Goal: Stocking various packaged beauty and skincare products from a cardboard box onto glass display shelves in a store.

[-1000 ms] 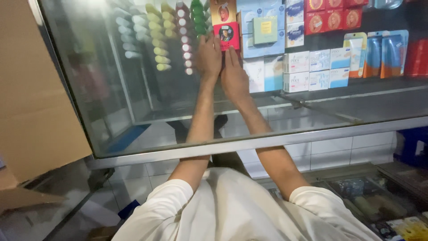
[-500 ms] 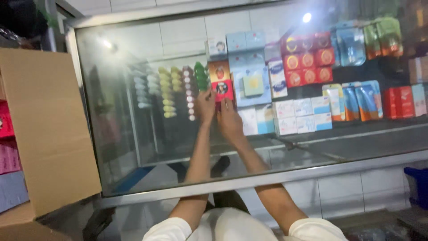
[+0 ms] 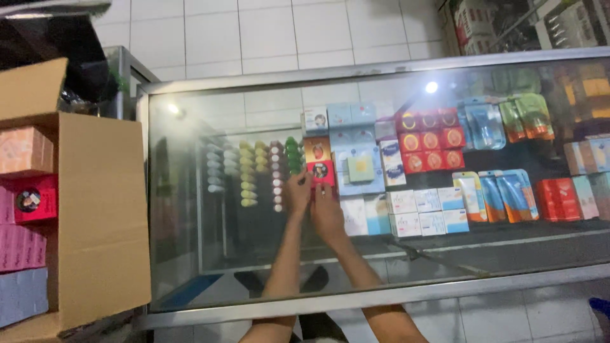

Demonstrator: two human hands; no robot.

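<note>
both my forearms stretch up from six o'clock toward twelve, bare, nearly parallel and converging at the wrists. my left hand is raised with its back to me, fingers curled at the tips. my right hand sits just beside it at four o'clock, slightly lower, fingers extended upward, the two hands almost touching.

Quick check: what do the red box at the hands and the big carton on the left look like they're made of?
Red box: probably printed paperboard with a slight sheen, sharp folded edges, seen through the cabinet's glass. Big carton: plain brown cardboard, matte, with open flaps and creased folds.
</note>
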